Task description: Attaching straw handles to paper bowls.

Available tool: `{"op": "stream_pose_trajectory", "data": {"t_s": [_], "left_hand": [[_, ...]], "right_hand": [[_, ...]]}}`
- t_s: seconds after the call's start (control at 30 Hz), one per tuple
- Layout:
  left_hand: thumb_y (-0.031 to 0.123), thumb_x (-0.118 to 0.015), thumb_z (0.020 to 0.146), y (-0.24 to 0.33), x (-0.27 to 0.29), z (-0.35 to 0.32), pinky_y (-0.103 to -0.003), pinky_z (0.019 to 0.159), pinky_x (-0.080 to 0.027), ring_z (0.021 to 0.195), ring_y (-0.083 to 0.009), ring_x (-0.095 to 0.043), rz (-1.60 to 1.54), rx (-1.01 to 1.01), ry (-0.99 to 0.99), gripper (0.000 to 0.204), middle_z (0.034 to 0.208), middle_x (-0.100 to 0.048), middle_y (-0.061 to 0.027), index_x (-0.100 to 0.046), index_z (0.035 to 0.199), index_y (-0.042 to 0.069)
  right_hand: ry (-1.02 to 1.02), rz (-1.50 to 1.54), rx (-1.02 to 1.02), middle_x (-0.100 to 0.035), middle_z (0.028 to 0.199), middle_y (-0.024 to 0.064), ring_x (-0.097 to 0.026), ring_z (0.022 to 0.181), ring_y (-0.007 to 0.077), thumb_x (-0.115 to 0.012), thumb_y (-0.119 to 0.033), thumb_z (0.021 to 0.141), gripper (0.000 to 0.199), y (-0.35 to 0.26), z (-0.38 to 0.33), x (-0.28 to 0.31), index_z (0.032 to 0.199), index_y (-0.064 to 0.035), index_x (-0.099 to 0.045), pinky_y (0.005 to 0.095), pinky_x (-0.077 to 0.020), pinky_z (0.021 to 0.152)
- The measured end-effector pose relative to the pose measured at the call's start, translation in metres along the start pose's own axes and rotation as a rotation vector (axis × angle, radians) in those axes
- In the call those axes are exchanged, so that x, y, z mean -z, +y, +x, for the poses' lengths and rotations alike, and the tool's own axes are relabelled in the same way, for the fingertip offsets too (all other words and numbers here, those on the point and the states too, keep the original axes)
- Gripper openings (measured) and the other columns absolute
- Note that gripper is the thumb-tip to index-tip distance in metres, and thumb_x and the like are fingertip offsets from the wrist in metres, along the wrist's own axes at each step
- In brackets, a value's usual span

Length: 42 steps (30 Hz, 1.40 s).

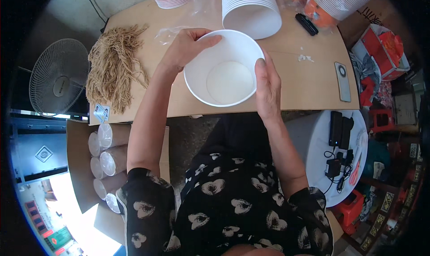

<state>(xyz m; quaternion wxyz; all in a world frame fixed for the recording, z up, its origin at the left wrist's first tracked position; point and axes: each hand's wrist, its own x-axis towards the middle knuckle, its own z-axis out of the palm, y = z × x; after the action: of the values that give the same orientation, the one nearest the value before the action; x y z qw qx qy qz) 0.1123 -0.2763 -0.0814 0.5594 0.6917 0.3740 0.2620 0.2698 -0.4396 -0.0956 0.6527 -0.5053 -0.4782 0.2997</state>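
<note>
We hold white bowl [224, 67] steady over table [309, 90] — left hand [186, 47] gripping rim, right hand [267, 83] bracing side.

Bowl [224, 70] mid-table [309, 90]; fibre bundle [112, 67] left, phone [343, 81] right, bowl stack [250, 7] behind.

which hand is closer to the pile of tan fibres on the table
Left. The left hand grips the white bowl at its left rim, next to the tan fibre pile. The right hand holds the bowl's right rim, farther away.
</note>
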Motion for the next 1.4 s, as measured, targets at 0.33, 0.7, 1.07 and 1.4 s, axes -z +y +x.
{"op": "stream_pose_trajectory", "data": {"t_s": [0.33,0.7,1.07,1.4], "left_hand": [[0.021,-0.069,0.089,0.002,0.003,-0.003,-0.028,0.076,-0.055,0.083,-0.0116,-0.067,0.052,-0.113,0.057,0.032,0.095,-0.073,-0.0068,-0.072,0.114,0.001],[0.016,-0.066,0.089,-0.002,0.007,0.007,-0.029,0.072,-0.051,0.079,-0.0098,-0.061,0.147,-0.233,-0.007,0.021,0.087,-0.070,-0.0049,-0.066,0.108,0.009],[0.026,-0.067,0.092,0.006,0.011,-0.001,-0.029,0.073,-0.052,0.082,-0.0110,-0.063,0.374,-0.165,0.020,0.028,0.090,-0.071,-0.0063,-0.065,0.110,0.005],[0.016,-0.068,0.096,-0.063,0.065,-0.094,-0.025,0.072,-0.057,0.080,-0.0152,-0.070,-0.360,-0.154,0.606,0.021,0.093,-0.072,-0.0112,-0.066,0.100,-0.004]], "right_hand": [[-0.061,-0.055,0.011,-0.056,0.131,0.0161,-0.053,0.120,0.0208,-0.046,-0.025,0.103,0.050,-0.014,-0.003,-0.011,0.144,0.0031,-0.041,0.0337,-0.0408,0.104],[-0.061,-0.082,-0.021,-0.056,0.132,0.0171,-0.053,0.122,0.0220,-0.046,-0.019,0.100,0.052,-0.006,-0.001,-0.004,0.145,0.0049,-0.039,0.0344,-0.0413,0.104],[-0.052,-0.104,-0.046,-0.057,0.131,0.0175,-0.054,0.120,0.0222,-0.046,-0.020,0.100,0.051,-0.006,0.003,-0.001,0.144,0.0051,-0.041,0.0345,-0.0415,0.104],[0.049,-0.014,0.011,-0.055,0.137,0.0159,-0.053,0.125,0.0232,-0.040,-0.023,0.106,0.045,0.030,0.018,-0.009,0.141,0.0035,-0.047,0.0349,-0.0400,0.107]]}}
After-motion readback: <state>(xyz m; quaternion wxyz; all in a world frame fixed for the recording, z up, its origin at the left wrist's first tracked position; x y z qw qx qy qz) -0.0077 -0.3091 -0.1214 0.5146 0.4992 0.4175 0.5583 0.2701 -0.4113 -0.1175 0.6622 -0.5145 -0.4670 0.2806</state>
